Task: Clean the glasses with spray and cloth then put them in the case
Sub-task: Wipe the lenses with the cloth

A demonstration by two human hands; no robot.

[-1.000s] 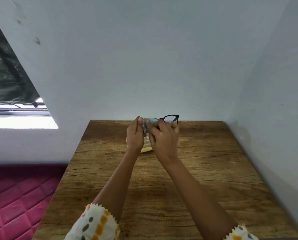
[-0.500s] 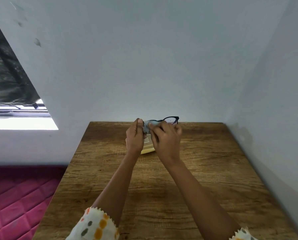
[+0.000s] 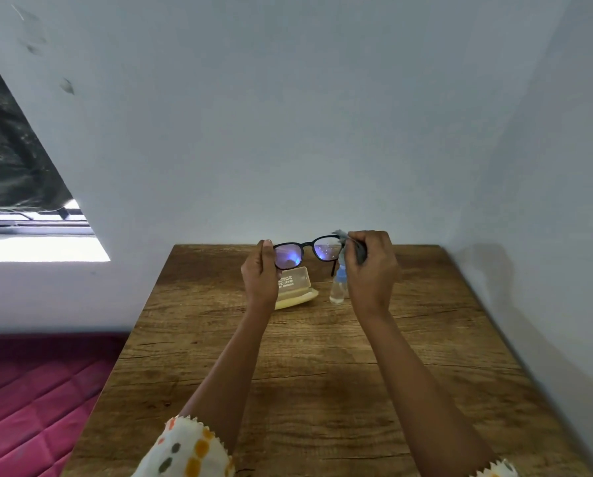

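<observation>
Holding glasses raised, left hand grip pinching frame end, right hand pinching cloth at lens

Hands apart: left hand now at glasses end; spray bottle uncovered.

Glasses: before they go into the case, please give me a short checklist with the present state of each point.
1. Glasses held at both ends, left hand and right hand: ok.
2. Right lens dry: not ok, droplets show.
3. Cloth at that lens: ok.
4. Case open on the table: ok.
5. Spray bottle upright, apart from the case: ok.
6. Temples folded: cannot tell.
</observation>
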